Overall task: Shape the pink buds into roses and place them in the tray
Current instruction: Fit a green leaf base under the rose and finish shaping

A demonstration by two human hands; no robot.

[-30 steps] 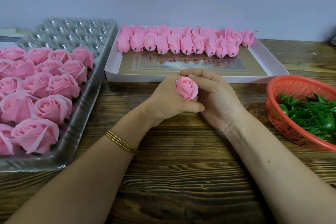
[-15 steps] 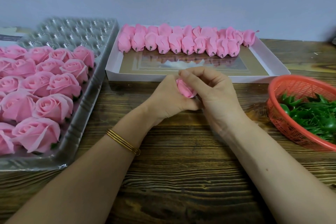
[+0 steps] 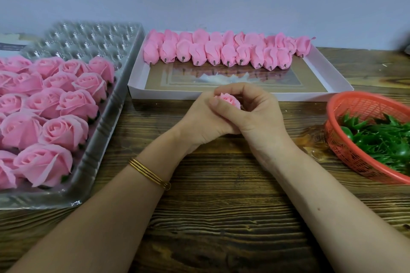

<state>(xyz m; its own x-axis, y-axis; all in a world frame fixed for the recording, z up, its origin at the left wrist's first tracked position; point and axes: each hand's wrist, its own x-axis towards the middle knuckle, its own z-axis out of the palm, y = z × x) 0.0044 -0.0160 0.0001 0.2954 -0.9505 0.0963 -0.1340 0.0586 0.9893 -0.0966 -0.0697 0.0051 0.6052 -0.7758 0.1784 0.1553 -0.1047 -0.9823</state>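
We hold 1 small pink fabric bud [image 3: 229, 99] between our 2 hands, above the dark wooden table [image 3: 221, 217] and just in front of the shallow white cardboard box [image 3: 166, 95]. Our left hand [image 3: 199, 119] wraps it from the left, and our right hand [image 3: 259, 115] curls over it, pinching the petals; only the bud's top shows. A row of unshaped pink buds [image 3: 217, 51] lies along the box's far side. At left, the clear plastic tray [image 3: 97, 139] holds finished pink roses [image 3: 64, 131], its far cells bare. At right sits the orange mesh basket [image 3: 332, 104] of green leaf pieces [image 3: 381, 139]. Thin gold bangles [image 3: 149, 173] circle our left wrist.
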